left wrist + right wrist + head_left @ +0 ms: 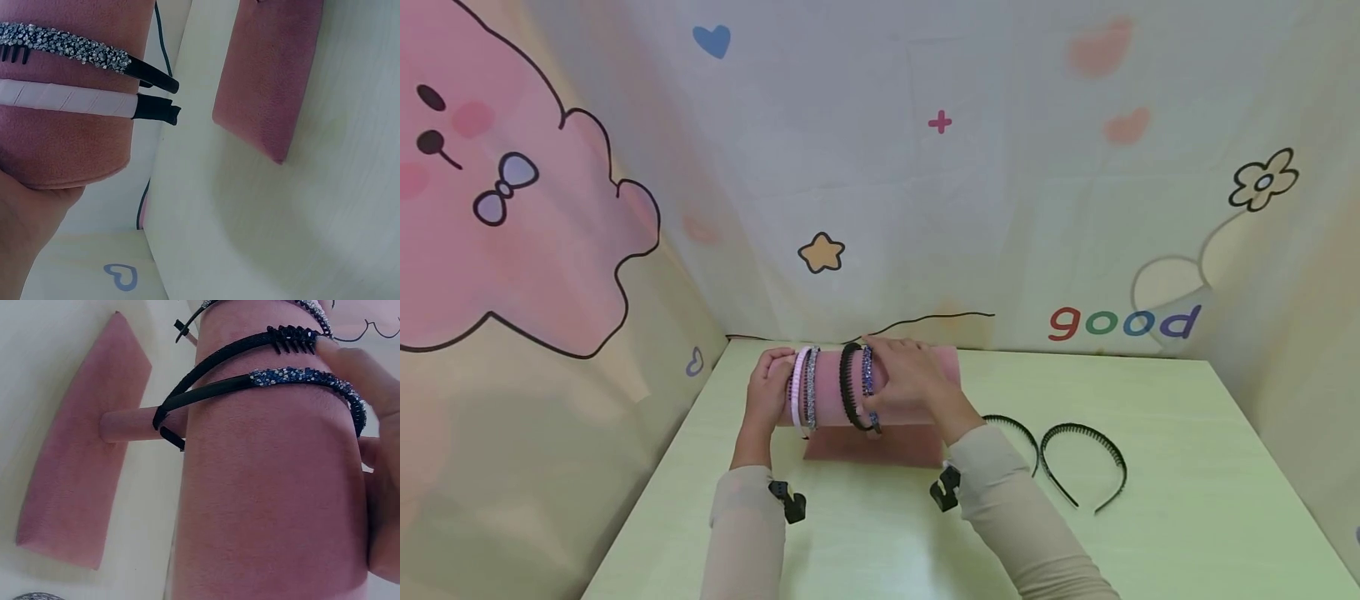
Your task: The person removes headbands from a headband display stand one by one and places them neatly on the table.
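While both arms reach up from the bottom of the frame, the left hand [767,386] bends round the left end of the pink roll [829,387], just below the middle, and holds it. With its arm slanting up and left, the right hand [912,377] arches over the roll, thumb and fingers wide apart, holding the blue headband [868,371] beside the black headband [847,389].

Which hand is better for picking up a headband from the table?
Probably the right hand: the loose headbands lie on its side, while the left hand holds the pink stand's left end.
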Tool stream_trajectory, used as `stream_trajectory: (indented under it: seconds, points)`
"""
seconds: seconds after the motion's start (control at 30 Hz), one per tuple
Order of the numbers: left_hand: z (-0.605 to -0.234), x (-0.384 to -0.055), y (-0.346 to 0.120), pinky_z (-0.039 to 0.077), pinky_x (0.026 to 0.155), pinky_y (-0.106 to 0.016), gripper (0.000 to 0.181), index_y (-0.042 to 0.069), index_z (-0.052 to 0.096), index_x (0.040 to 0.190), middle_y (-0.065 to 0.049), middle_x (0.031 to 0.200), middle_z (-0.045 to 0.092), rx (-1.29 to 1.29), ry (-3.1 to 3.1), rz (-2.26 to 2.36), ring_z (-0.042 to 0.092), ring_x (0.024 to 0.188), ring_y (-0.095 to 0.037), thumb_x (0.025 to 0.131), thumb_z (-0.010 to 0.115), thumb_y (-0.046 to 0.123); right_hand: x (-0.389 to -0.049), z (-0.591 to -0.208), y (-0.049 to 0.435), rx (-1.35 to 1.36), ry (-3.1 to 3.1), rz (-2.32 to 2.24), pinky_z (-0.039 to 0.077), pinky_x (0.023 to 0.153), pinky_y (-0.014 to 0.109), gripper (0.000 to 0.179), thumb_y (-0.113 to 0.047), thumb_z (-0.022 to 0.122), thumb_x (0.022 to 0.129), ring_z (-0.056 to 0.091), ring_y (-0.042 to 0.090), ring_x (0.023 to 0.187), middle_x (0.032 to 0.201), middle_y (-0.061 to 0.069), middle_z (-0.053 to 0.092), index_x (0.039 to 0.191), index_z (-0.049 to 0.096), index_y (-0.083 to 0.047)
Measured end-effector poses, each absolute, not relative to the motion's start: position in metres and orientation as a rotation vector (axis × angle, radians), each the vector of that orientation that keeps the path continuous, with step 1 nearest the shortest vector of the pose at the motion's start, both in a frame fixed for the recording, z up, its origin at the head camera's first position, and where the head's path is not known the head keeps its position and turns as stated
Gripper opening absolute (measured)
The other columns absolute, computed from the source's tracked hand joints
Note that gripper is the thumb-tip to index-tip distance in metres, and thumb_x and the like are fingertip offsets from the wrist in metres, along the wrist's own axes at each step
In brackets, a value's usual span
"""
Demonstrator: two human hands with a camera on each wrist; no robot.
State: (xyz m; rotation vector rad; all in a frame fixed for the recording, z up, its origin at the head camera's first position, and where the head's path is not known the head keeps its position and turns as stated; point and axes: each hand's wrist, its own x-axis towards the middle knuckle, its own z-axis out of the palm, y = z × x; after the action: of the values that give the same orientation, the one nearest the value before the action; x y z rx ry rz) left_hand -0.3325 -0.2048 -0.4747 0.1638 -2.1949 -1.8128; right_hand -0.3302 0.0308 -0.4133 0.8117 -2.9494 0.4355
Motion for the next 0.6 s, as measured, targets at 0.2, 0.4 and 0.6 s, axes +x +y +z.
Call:
stream_trajectory:
  seconds: [0.2,0.4,0.6]
  points:
    - [-0.4749,-0.3316,-0.2054,0.034,0.079,-0.036,0.025,0.019,0.055,0.100,0.000,0.101,0.054,0.098,-2.152,-1.865,0.047,0.091,-0.018,0.083,0.052,0.037,-0.3304,-0.4130,0.0296,0.822,-2.988,0.347,0.014,0.095,0.045,0.107,-0.064,0.066,0.051,0.022,0.023,0.121,0.135,-0.001,0.027,0.137,0.014,-0.026]
    - [-0.4737,-0.3317,-0.2065,0.034,0.079,-0.036,0.023,0.018,0.056,0.100,0.000,0.101,0.054,0.071,-2.115,-1.885,0.048,0.091,-0.017,0.085,0.052,0.034,-0.3285,-0.4132,0.0281,0.797,-2.973,0.324,0.014,0.095,0.044,0.107,-0.064,0.066,0.051,0.023,0.022,0.120,0.134,-0.001,0.029,0.136,0.015,-0.025]
    - [-0.4668,-0.3249,-0.2036,0.034,0.081,-0.036,0.022,0.015,0.056,0.102,-0.001,0.102,0.054,0.095,-2.118,-1.912,0.047,0.092,-0.018,0.085,0.051,0.029,-0.3254,-0.4158,0.0292,0.778,-2.961,0.266,0.014,0.095,0.043,0.101,-0.059,0.065,0.056,0.024,0.021,0.120,0.133,-0.002,0.029,0.136,0.015,-0.025]
